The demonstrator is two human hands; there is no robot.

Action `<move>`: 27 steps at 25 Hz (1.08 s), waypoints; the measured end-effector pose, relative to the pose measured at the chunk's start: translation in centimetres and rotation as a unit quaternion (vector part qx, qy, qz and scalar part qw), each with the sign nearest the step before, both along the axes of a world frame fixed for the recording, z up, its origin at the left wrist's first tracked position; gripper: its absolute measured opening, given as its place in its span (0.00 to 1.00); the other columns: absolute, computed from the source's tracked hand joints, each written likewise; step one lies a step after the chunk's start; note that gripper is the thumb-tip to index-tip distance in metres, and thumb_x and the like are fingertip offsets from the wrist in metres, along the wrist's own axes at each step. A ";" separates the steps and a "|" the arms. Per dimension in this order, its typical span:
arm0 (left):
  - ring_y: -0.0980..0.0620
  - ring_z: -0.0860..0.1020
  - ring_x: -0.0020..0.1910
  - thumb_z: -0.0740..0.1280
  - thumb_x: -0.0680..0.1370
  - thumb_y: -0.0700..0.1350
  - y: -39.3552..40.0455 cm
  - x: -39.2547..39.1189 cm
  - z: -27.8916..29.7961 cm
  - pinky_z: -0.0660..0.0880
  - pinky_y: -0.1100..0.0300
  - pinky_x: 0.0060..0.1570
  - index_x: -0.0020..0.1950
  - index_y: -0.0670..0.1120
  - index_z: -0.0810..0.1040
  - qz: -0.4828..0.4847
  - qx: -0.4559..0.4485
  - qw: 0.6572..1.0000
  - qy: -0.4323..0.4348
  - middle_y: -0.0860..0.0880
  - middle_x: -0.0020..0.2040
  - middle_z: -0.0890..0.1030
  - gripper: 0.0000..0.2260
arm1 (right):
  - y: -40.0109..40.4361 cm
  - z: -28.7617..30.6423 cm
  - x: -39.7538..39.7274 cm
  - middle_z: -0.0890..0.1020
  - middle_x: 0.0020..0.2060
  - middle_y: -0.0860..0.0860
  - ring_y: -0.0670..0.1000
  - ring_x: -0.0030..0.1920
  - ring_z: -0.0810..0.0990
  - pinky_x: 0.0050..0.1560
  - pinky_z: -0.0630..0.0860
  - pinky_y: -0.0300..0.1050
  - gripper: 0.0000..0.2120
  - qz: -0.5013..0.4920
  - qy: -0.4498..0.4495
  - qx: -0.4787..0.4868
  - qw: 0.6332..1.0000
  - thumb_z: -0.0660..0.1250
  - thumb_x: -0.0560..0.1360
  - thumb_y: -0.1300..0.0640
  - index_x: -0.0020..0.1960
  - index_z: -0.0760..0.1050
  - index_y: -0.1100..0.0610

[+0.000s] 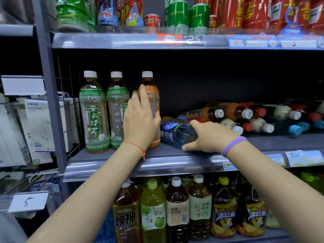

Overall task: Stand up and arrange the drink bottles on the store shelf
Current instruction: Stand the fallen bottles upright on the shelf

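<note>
Two bare forearms reach in from six o'clock. The left hand (140,118) lies with straight fingers against the upright orange bottle (150,102), steadying it. At three o'clock of it, the right hand (208,135) curls over a blue bottle (175,132) lying on its side on the middle shelf (175,162). The step in hand seems to be raising this one; next it needs tipping upright beside the orange bottle. Two green tea bottles (93,111) stand at nine o'clock, clear ribbed plastic with white caps. A heap of fallen bottles (254,118) waits at three o'clock.
</note>
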State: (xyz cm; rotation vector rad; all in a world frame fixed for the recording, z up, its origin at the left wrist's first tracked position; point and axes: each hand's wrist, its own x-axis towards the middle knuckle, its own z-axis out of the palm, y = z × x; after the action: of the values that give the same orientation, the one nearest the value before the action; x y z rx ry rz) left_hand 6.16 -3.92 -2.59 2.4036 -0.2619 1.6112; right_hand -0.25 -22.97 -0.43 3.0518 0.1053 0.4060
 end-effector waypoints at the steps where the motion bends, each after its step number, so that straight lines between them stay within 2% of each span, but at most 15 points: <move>1: 0.33 0.71 0.69 0.68 0.77 0.46 0.1 0.3 -0.3 0.69 0.41 0.65 0.78 0.38 0.62 0.041 0.031 0.998 -0.038 0.32 0.72 0.69 0.32 | -0.1 0.0 -0.2 0.80 0.57 0.51 0.55 0.54 0.79 0.44 0.75 0.48 0.37 0.001 -0.003 0.001 1.000 0.67 0.70 0.30 0.69 0.65 0.51; 3: 0.33 0.65 0.74 0.65 0.74 0.39 0.1 0.3 -0.6 0.62 0.39 0.72 0.76 0.42 0.67 0.058 0.101 0.991 -0.071 0.35 0.76 0.65 0.30 | -0.1 0.0 -0.3 0.80 0.55 0.52 0.56 0.53 0.79 0.44 0.75 0.49 0.35 0.016 -0.011 0.011 1.000 0.70 0.70 0.32 0.66 0.65 0.53; 5: 0.34 0.65 0.74 0.65 0.68 0.37 -0.4 0.0 -0.8 0.61 0.38 0.73 0.74 0.43 0.70 -0.030 0.152 0.987 -0.042 0.37 0.75 0.67 0.32 | -0.5 0.2 -0.4 0.79 0.53 0.52 0.55 0.50 0.78 0.47 0.76 0.49 0.31 0.047 0.003 0.060 0.997 0.73 0.71 0.38 0.64 0.65 0.53; 8: 0.41 0.69 0.72 0.66 0.67 0.48 -1.5 -1.0 -1.1 0.68 0.40 0.68 0.75 0.47 0.69 -0.207 0.165 0.958 0.111 0.43 0.71 0.72 0.35 | -1.5 1.5 -0.3 0.78 0.53 0.50 0.52 0.49 0.76 0.46 0.71 0.46 0.24 0.086 -0.013 0.141 0.986 0.74 0.71 0.46 0.62 0.68 0.51; 10: 0.45 0.67 0.72 0.69 0.69 0.54 -2.0 -1.1 -1.2 0.68 0.44 0.69 0.79 0.51 0.62 -0.248 0.150 0.936 0.201 0.48 0.73 0.69 0.38 | -1.9 2.4 -0.3 0.79 0.52 0.48 0.49 0.48 0.76 0.45 0.71 0.43 0.20 0.106 -0.076 0.207 0.970 0.76 0.69 0.47 0.57 0.73 0.50; 13: 0.46 0.70 0.70 0.74 0.73 0.51 -2.3 -0.6 -0.7 0.71 0.44 0.66 0.80 0.52 0.57 -0.242 0.074 0.950 0.183 0.48 0.72 0.70 0.40 | -1.7 2.2 -0.1 0.80 0.43 0.45 0.43 0.42 0.78 0.39 0.70 0.37 0.17 0.145 -0.204 0.361 0.899 0.77 0.69 0.46 0.52 0.75 0.50; 15: 0.45 0.74 0.68 0.72 0.76 0.52 -2.7 -0.4 -0.3 0.76 0.47 0.58 0.80 0.52 0.56 -0.201 0.046 0.968 0.145 0.48 0.70 0.73 0.38 | -1.6 1.7 0.3 0.82 0.42 0.46 0.41 0.44 0.81 0.44 0.75 0.36 0.19 0.181 -0.224 0.450 0.845 0.77 0.71 0.48 0.57 0.72 0.49; 16: 0.45 0.75 0.66 0.71 0.77 0.53 -2.9 -0.4 -0.4 0.75 0.49 0.54 0.80 0.51 0.56 -0.178 0.047 0.975 0.129 0.48 0.69 0.74 0.37 | -1.7 1.5 0.5 0.83 0.45 0.46 0.42 0.46 0.81 0.47 0.76 0.38 0.22 0.188 -0.211 0.453 0.846 0.76 0.71 0.50 0.60 0.70 0.49; 17: 0.45 0.76 0.65 0.70 0.77 0.54 -3.0 -0.6 -0.4 0.75 0.50 0.51 0.81 0.50 0.55 -0.160 0.049 0.979 0.114 0.48 0.69 0.75 0.37 | -2.0 1.2 0.8 0.82 0.49 0.47 0.43 0.47 0.80 0.48 0.75 0.39 0.24 0.181 -0.188 0.413 0.872 0.77 0.71 0.50 0.61 0.68 0.49; 19: 0.43 0.78 0.61 0.66 0.79 0.58 -3.2 -0.9 -0.4 0.75 0.50 0.47 0.82 0.48 0.52 -0.137 0.040 0.987 0.079 0.46 0.67 0.77 0.37 | -2.5 0.3 1.6 0.79 0.53 0.51 0.50 0.50 0.79 0.49 0.74 0.44 0.28 0.118 -0.112 0.262 0.951 0.77 0.69 0.46 0.62 0.67 0.52; 20: 0.42 0.80 0.57 0.64 0.79 0.60 -3.3 -1.0 -0.3 0.75 0.50 0.45 0.82 0.47 0.52 -0.124 0.033 0.990 0.062 0.44 0.63 0.79 0.37 | -2.7 -0.2 1.8 0.79 0.55 0.53 0.53 0.52 0.79 0.51 0.75 0.48 0.29 0.081 -0.073 0.195 0.975 0.76 0.69 0.43 0.62 0.66 0.53; 22: 0.42 0.80 0.49 0.58 0.79 0.64 -3.4 -0.8 0.2 0.73 0.50 0.43 0.82 0.44 0.52 -0.092 0.013 0.995 0.040 0.42 0.54 0.81 0.38 | -2.8 -1.3 2.2 0.79 0.56 0.54 0.57 0.55 0.79 0.52 0.77 0.51 0.29 0.043 -0.036 0.127 0.990 0.73 0.71 0.40 0.60 0.65 0.55; 24: 0.42 0.78 0.47 0.54 0.80 0.65 -3.7 -0.3 0.4 0.70 0.51 0.44 0.80 0.41 0.56 -0.057 -0.001 0.998 0.021 0.42 0.50 0.81 0.37 | -2.6 -1.9 2.4 0.79 0.56 0.55 0.58 0.55 0.78 0.52 0.77 0.52 0.27 0.041 -0.043 0.122 0.991 0.72 0.73 0.41 0.60 0.64 0.55; 27: 0.40 0.75 0.54 0.54 0.79 0.64 -3.6 0.3 0.0 0.71 0.49 0.46 0.75 0.38 0.67 0.034 0.017 0.997 -0.061 0.40 0.55 0.79 0.35 | -2.6 -2.1 2.6 0.78 0.59 0.57 0.58 0.58 0.78 0.55 0.77 0.53 0.29 0.054 -0.057 0.158 0.984 0.73 0.73 0.44 0.65 0.65 0.57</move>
State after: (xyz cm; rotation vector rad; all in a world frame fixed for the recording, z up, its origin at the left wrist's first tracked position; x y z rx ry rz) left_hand 6.48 -7.52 -2.54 2.3667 -0.2339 1.8009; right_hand 2.35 -25.56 -2.48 3.3324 0.2235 0.6646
